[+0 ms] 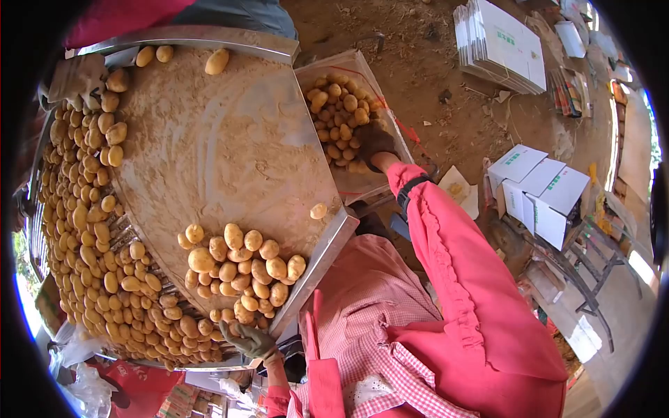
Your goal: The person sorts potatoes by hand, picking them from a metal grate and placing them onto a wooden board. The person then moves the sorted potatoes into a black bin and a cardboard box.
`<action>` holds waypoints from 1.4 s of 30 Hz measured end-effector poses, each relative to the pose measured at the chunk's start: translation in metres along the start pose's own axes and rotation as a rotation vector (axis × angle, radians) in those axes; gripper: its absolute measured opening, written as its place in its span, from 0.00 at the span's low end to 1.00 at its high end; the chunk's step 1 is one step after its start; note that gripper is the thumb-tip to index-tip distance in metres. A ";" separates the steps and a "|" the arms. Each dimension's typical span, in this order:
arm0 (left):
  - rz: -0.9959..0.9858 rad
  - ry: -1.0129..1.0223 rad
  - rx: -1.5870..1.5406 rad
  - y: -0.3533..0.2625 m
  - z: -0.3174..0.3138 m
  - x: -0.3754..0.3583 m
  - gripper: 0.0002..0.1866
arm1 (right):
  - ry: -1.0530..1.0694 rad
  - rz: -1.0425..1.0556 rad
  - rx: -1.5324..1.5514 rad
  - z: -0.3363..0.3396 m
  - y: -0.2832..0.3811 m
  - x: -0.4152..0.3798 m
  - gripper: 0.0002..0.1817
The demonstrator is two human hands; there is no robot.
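Observation:
My left hand (251,341), in a grey-green work glove, lies at the near edge of the metal sorting table (216,139). Its fingers are stretched out against the lower side of a pile of potatoes (240,268), with no potato visibly gripped. My right arm reaches out to a box (355,184) beside the table. There my right hand (376,145), in a dark glove, rests at the edge of the potatoes (341,111) inside. Shadow and the back of the glove hide its fingers, so I cannot make out whether it holds one.
Many more potatoes (90,237) cover the slatted left side of the table. A single potato (318,211) lies by the raised metal rim (317,272). Flattened cartons (502,45) and white boxes (540,184) on a metal stand (592,279) are to the right. Another person (244,14) stands at the far side.

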State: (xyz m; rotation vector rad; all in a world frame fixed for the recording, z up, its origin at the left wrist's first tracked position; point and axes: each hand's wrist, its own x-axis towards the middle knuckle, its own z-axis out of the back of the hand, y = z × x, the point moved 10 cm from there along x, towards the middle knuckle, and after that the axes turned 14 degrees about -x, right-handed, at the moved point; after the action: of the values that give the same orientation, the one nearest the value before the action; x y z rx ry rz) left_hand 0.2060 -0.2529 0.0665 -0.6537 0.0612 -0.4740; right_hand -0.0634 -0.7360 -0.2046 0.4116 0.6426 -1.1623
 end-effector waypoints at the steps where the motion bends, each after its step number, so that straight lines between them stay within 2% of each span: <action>1: -0.002 -0.001 -0.003 -0.002 -0.001 0.001 0.22 | 0.001 0.024 0.036 -0.004 0.000 0.003 0.25; 4: 0.003 -0.015 0.011 -0.003 0.000 0.001 0.22 | 0.096 0.055 0.032 -0.010 0.000 0.002 0.26; 8: 0.026 -0.019 -0.048 0.007 0.002 -0.002 0.23 | 0.074 0.093 0.033 -0.001 0.003 -0.002 0.26; 14: 0.045 -0.004 0.006 0.006 0.002 -0.001 0.22 | 0.053 0.004 0.101 -0.015 0.002 0.016 0.27; 16: 0.038 0.004 0.010 0.010 -0.001 -0.003 0.22 | -0.244 -0.088 0.301 0.063 -0.003 -0.006 0.24; 17: 0.066 -0.015 -0.046 0.018 0.000 -0.005 0.21 | -0.243 -0.091 0.301 0.061 -0.004 -0.002 0.24; 19: 0.088 -0.036 -0.105 0.024 0.003 -0.006 0.21 | -0.368 0.095 0.124 0.074 0.016 0.011 0.20; 20: 0.039 -0.030 -0.048 0.019 0.003 -0.007 0.21 | -0.375 0.098 0.128 0.071 0.020 0.021 0.20; 21: -0.011 -0.025 0.013 0.012 0.004 -0.005 0.21 | -0.354 0.121 -0.030 0.061 0.033 0.033 0.19; 22: 0.238 -0.116 -0.593 0.029 0.003 -0.007 0.21 | -0.330 0.142 -0.187 0.058 0.047 0.041 0.18; 23: 0.425 -0.372 -1.203 0.043 0.002 -0.015 0.21 | -0.337 0.145 -0.180 0.062 0.056 0.052 0.18; 25: 0.002 -0.007 -0.015 -0.004 -0.001 -0.001 0.22 | -0.045 0.165 -0.341 0.055 0.072 0.064 0.19; 26: -0.029 -0.003 0.093 -0.009 0.000 -0.001 0.22 | -0.038 0.165 -0.331 0.059 0.077 0.067 0.19; 28: 0.019 -0.014 0.004 -0.002 -0.003 0.000 0.22 | 0.156 0.260 -0.588 0.046 0.088 0.069 0.21; 29: 0.072 -0.027 -0.094 0.003 -0.003 -0.001 0.22 | 0.159 0.269 -0.592 0.050 0.090 0.063 0.21; 31: 0.061 -0.033 -0.040 0.000 -0.001 -0.002 0.22 | 0.089 0.306 -0.543 0.060 0.089 0.049 0.21; 33: -0.006 -0.008 -0.029 -0.005 -0.002 0.000 0.22 | 0.042 0.372 -0.627 0.056 0.088 0.041 0.20; 35: -0.015 -0.007 -0.034 -0.009 -0.004 0.002 0.22 | 0.240 0.249 -0.709 0.042 0.064 0.038 0.21; 37: -0.032 0.005 -0.039 -0.018 -0.005 0.004 0.22 | 0.198 0.331 -0.616 0.011 0.043 0.046 0.20; 39: -0.016 -0.001 -0.030 -0.017 -0.003 0.002 0.22 | 0.058 0.306 -0.341 0.033 0.030 0.028 0.14; 40: -0.008 -0.006 -0.042 -0.009 -0.003 0.001 0.23 | 0.001 0.388 -0.268 0.046 0.029 0.014 0.17; 41: -0.003 -0.012 -0.057 -0.002 -0.002 0.000 0.23 | -0.003 0.385 -0.271 0.053 0.021 -0.003 0.17; 42: 0.019 -0.021 -0.066 0.002 -0.001 -0.001 0.23 | -0.090 0.353 0.486 0.098 0.011 -0.036 0.18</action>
State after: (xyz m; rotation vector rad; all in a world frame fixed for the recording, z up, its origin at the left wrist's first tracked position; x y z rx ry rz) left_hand 0.2054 -0.2513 0.0644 -0.7224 0.0634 -0.4487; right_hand -0.0372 -0.7667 -0.1073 0.8438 0.1874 -0.9825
